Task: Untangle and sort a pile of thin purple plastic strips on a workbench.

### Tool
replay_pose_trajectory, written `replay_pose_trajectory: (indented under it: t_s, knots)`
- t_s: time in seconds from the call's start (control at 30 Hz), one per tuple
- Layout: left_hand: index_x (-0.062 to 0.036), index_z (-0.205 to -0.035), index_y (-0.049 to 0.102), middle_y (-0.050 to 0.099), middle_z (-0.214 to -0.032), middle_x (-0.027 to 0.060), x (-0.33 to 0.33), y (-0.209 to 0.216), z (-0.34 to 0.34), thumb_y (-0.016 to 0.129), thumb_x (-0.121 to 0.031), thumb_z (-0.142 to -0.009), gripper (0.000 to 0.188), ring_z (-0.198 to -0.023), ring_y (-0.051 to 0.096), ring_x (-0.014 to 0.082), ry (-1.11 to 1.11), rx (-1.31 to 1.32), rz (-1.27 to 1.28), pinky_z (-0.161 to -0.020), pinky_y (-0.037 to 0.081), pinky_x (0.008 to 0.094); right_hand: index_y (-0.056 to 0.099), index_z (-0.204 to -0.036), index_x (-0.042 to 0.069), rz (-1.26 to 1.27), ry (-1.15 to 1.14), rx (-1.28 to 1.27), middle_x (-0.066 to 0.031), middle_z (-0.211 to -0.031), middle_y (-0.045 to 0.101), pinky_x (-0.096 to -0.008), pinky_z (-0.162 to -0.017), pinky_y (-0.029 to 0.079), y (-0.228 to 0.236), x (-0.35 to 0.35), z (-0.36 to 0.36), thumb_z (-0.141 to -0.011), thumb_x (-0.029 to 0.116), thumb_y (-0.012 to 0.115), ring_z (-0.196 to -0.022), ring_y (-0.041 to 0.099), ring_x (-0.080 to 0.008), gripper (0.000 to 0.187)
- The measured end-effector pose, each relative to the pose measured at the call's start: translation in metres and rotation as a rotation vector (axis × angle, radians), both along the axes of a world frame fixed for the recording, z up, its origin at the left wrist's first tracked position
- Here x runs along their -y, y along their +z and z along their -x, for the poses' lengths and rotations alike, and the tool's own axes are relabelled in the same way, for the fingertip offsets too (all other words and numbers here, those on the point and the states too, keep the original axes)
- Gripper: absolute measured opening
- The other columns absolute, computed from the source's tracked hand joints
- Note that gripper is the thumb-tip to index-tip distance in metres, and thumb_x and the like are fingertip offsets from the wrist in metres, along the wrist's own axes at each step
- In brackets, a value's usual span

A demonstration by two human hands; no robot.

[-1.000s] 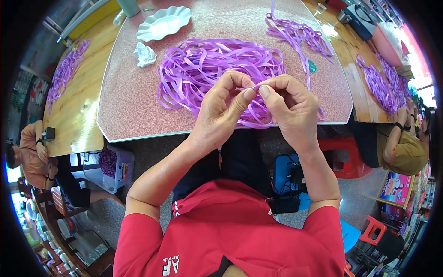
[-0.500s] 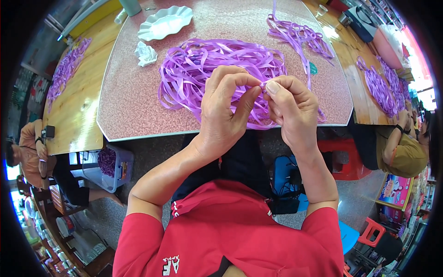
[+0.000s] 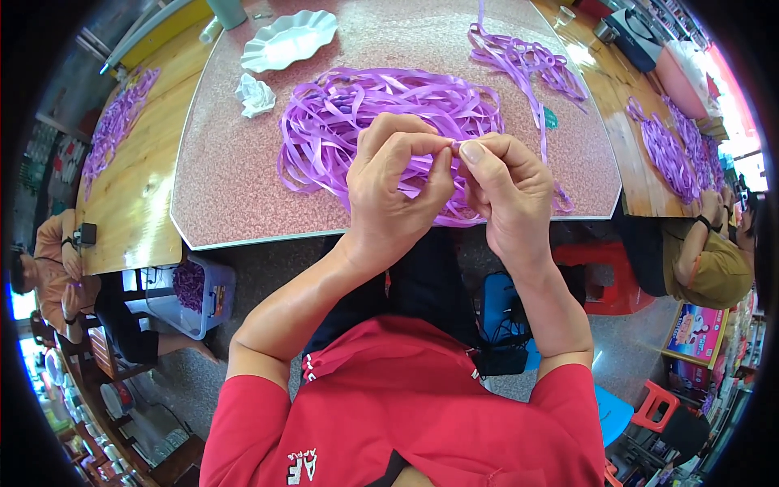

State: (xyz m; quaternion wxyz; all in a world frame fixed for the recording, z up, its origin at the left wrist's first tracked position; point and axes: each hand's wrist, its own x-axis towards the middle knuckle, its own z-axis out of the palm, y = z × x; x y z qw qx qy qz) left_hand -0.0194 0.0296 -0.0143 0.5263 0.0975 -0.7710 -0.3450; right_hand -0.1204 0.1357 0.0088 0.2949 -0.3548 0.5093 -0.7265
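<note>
Both my hands meet over the near side of a large heap of purple ribbon (image 3: 324, 138) on the speckled pink table. My left hand (image 3: 393, 174) pinches a small piece of purple ribbon (image 3: 456, 146) between thumb and forefinger. Right beside it, my right hand (image 3: 511, 187) grips the same piece, thumb pressed on top and the other fingers curled under. The fingertips cover most of that piece, so its shape is hard to make out. A ribbon strand (image 3: 542, 134) runs down past my right hand from a smaller ribbon bunch (image 3: 531, 65) at the far right.
A white scalloped dish (image 3: 290, 40) and a crumpled tissue (image 3: 256, 96) lie left of the heap. More ribbon piles (image 3: 122, 122) rest on the wooden tables either side. Co-workers sit at left (image 3: 61, 268) and right (image 3: 706, 260). A ribbon-filled plastic bin (image 3: 215, 296) and red stool (image 3: 604, 280) stand below.
My hands have shifted slightly left together, still pinching the ribbon, and the fingertips have drawn closer around it. The co-worker at left has moved a hand.
</note>
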Motion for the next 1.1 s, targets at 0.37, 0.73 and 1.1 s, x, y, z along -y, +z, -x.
replay_pose_trajectory:
  t_s: [0.37,0.73,1.1]
  knots:
    - [-0.0032,-0.092,0.056,0.056,-0.093,0.0106,0.001,-0.016,0.016,0.066,0.006,-0.079,0.019,-0.084,0.058,0.0203,-0.005,-0.243,-0.128,-0.073,0.048,0.0317,0.066,-0.092,0.005,-0.029,0.159,0.534,0.0021,-0.075,0.058,-0.0144,-0.041,0.031,0.008,0.007,-0.002,-0.096,0.018,0.059,-0.051,0.039,0.0003,0.015]
    - [-0.004,-0.099,0.065,0.061,-0.094,0.0111,0.011,-0.006,0.008,0.069,0.009,-0.077,0.026,-0.09,0.061,0.0244,0.0,-0.125,0.175,-0.077,0.049,0.0325,0.063,-0.093,0.006,-0.119,0.205,0.467,0.003,-0.076,0.055,-0.0134,-0.041,0.028,0.011,0.001,0.015,-0.097,0.017,0.059,-0.051,0.038,0.0028,0.012]
    - [-0.0041,-0.1,0.066,0.063,-0.096,0.01,0.017,0.002,-0.001,0.075,0.005,-0.075,0.028,-0.091,0.061,0.0246,-0.097,0.011,0.04,-0.077,0.05,0.0338,0.066,-0.094,0.006,-0.151,0.207,0.383,0.0001,-0.077,0.059,-0.014,-0.04,0.028,0.012,0.001,0.021,-0.095,0.016,0.062,-0.05,0.037,0.0023,0.011]
